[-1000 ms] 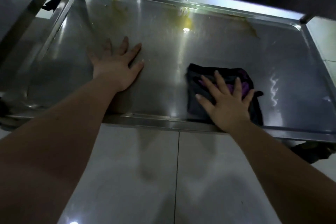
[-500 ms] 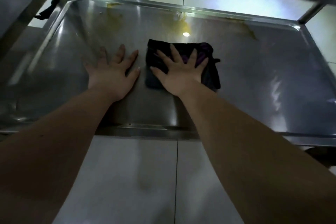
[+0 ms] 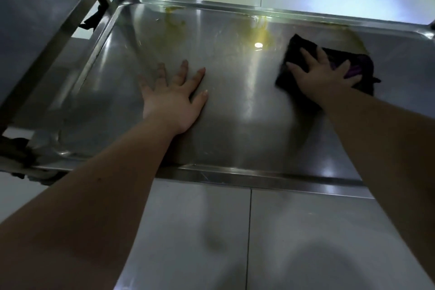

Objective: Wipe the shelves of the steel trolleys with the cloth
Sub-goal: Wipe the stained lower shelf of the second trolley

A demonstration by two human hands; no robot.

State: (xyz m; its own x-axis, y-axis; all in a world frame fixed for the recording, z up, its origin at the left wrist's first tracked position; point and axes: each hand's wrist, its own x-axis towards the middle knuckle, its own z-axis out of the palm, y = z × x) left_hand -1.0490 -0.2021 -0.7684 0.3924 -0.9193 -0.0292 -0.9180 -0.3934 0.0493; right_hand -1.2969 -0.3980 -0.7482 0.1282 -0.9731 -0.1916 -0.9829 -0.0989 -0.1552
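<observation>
Right hand (image 3: pixel 323 77) slid cloth (image 3: pixel 360 63) rightward, fingers spread flat

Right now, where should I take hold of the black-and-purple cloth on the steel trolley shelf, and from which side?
Probably its far-left corner, from above: the black-and-purple cloth lies flat under the spread right hand, and that corner pokes out free.

The floor (image 3: pixel 195 231) is laid with large, pale, glossy tiles, split by a thin dark grout line (image 3: pixel 251 231) running away from the viewer. Left of the grout line lies a faint dark smudge of shadow (image 3: pixel 215 243), and right of it a broad, soft, curved shadow. Far up and right of the line, a bluish-white glare (image 3: pixel 353 0) spreads over the tiles.
</observation>
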